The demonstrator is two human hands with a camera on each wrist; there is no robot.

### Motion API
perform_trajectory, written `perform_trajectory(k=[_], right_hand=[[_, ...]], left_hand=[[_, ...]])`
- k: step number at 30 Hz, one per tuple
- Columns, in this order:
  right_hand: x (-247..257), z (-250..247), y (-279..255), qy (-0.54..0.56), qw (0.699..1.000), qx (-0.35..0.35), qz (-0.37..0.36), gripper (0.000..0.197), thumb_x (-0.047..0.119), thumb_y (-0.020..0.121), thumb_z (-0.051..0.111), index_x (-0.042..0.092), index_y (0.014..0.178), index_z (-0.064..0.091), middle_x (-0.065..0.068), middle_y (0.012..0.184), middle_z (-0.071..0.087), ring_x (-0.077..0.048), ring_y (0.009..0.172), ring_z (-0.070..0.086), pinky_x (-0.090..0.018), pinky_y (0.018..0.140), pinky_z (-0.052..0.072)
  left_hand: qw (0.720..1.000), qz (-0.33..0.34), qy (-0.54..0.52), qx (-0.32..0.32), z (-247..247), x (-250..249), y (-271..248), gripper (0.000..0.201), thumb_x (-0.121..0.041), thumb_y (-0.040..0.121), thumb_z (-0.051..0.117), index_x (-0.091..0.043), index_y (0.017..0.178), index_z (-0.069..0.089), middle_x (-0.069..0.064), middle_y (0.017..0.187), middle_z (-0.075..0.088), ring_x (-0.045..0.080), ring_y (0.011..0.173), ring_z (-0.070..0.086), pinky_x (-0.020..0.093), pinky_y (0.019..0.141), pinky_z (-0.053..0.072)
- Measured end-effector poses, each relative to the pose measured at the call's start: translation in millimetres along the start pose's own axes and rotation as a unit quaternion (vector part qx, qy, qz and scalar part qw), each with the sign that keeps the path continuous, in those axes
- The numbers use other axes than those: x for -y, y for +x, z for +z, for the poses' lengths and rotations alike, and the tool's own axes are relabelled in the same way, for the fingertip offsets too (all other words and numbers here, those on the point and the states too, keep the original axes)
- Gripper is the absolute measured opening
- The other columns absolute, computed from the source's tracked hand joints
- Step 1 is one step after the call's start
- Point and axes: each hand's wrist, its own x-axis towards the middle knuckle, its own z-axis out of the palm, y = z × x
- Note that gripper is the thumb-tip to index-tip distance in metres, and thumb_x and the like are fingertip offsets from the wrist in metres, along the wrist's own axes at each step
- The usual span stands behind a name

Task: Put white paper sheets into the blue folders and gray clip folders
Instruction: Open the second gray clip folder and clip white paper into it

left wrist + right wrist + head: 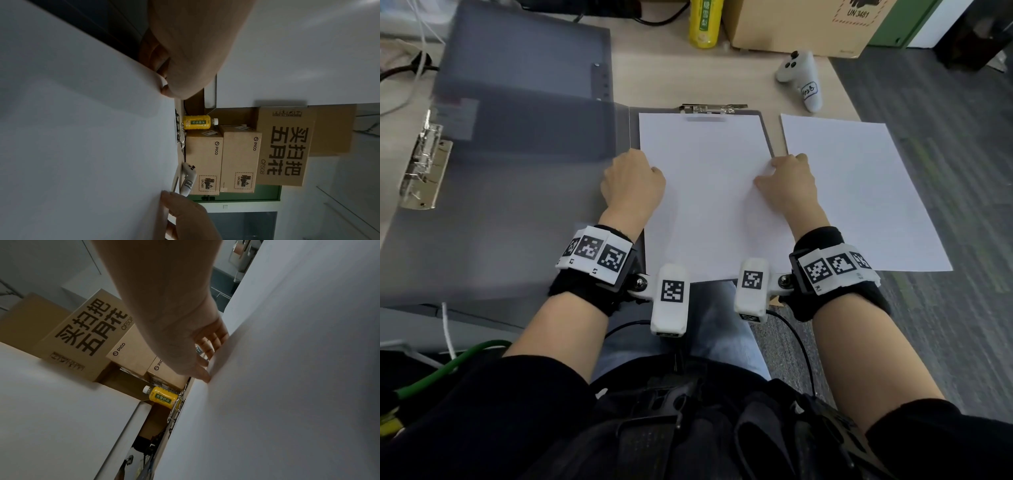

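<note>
While both hands' grip pinches its side edges, a white sheet (705, 178) lies in the open gray clip folder (524, 192).

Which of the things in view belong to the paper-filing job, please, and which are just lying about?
Job:
- sheet on the gray clip folder, held at its side edges by the left hand and right hand
- metal clip
- second sheet

Lying about:
- yellow bottle
- white controller
- cardboard box
</note>
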Motion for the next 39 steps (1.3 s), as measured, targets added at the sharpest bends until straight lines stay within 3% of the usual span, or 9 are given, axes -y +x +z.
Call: perform_trajectory(k=[6,12,15,19,26,29,33,35,39], right_hand=[[6.7,-1.6,-0.8,-0.080,0.996,0.012,-0.024,0.031,0.016,0.091,0.049,0.000,0.117,0.053,-0.016,0.130,0.036,-0.038,0.109,0.052,-0.035,0.080,0.039],[21.4,-4.4,9.2,-0.158,0.986,0.046,-0.039,0.030,0.011,0.092,0.043,0.000,0.118,0.052,-0.016,0.138,0.030,-0.036,0.126,0.032,-0.042,0.100,0.034],[30.9,-3.3,18.4,-0.180,0.979,0.073,-0.065,0.031,0.010,0.092,0.042,0.000,0.120,0.051,-0.014,0.141,0.030,-0.034,0.130,0.027,-0.042,0.102,0.033],[43.0,2.0,33.3,-0.157,0.973,0.112,-0.126,0.036,0.005,0.092,0.037,-0.008,0.125,0.046,-0.020,0.143,0.033,-0.036,0.133,0.032,-0.041,0.107,0.034],[58.7,12.1,64.9,-0.006,0.984,0.129,-0.121,0.051,0.018,0.096,0.045,-0.005,0.139,0.032,-0.010,0.159,0.012,-0.024,0.145,0.017,-0.033,0.114,0.025],[70.2,17.6,71.5,0.121,0.985,0.096,-0.080,0.038,0.025,0.090,0.051,0.002,0.120,0.046,-0.009,0.125,0.042,-0.020,0.119,0.040,-0.032,0.103,0.036],[75.0,29.1,81.2,0.267,0.963,0.038,-0.013,0.029,0.040,0.073,0.052,0.014,0.087,0.051,0.002,0.091,0.048,-0.021,0.089,0.044,-0.033,0.082,0.039],[77.5,30.1,81.3,0.306,0.952,0.016,-0.004,0.020,0.035,0.084,0.053,0.021,0.075,0.043,0.008,0.075,0.045,-0.019,0.083,0.042,-0.031,0.075,0.035],[83.5,33.0,82.8,0.316,0.945,0.052,-0.069,0.039,0.028,0.100,0.039,-0.007,0.095,0.056,-0.016,0.092,0.055,-0.028,0.102,0.050,-0.032,0.095,0.036]], left_hand=[[0.997,0.030,0.074,0.010,-0.7,-2.8,0.1,0.023,-0.015,0.094,0.043,0.005,0.100,0.054,0.023,0.114,0.056,0.043,0.105,0.053,0.040,0.075,0.039],[0.988,0.017,0.146,0.054,-3.4,-8.0,8.5,0.040,-0.013,0.092,0.047,0.000,0.129,0.041,0.020,0.135,0.035,0.044,0.112,0.048,0.042,0.080,0.039],[0.976,0.071,0.176,0.104,-1.9,-12.7,21.0,0.066,-0.004,0.086,0.044,-0.008,0.146,0.018,0.015,0.150,0.017,0.039,0.129,0.027,0.044,0.098,0.035],[0.950,0.141,0.200,0.193,0.9,-21.1,40.3,0.071,0.002,0.083,0.034,-0.016,0.149,0.015,0.003,0.160,-0.003,0.026,0.147,-0.007,0.046,0.115,0.008],[0.983,0.124,0.057,0.125,9.5,-21.8,68.6,0.051,0.004,0.081,0.036,-0.019,0.125,0.048,-0.002,0.141,0.039,0.018,0.136,0.028,0.040,0.104,0.020],[0.986,0.136,0.045,0.084,17.0,-16.2,79.4,0.051,0.001,0.086,0.035,-0.022,0.130,0.047,-0.002,0.140,0.040,0.023,0.131,0.030,0.042,0.102,0.022],[0.990,0.141,0.011,0.028,25.6,-6.1,91.3,0.035,-0.017,0.095,0.043,-0.028,0.125,0.055,-0.005,0.132,0.046,0.023,0.125,0.034,0.039,0.098,0.024],[0.990,0.141,-0.005,0.013,27.9,-2.2,95.1,0.028,-0.026,0.094,0.049,-0.030,0.120,0.060,-0.007,0.129,0.050,0.022,0.124,0.037,0.036,0.095,0.024],[0.989,0.137,-0.048,-0.009,30.8,1.6,101.9,0.021,-0.033,0.089,0.058,-0.031,0.109,0.067,-0.011,0.122,0.055,0.020,0.120,0.040,0.029,0.088,0.020]])
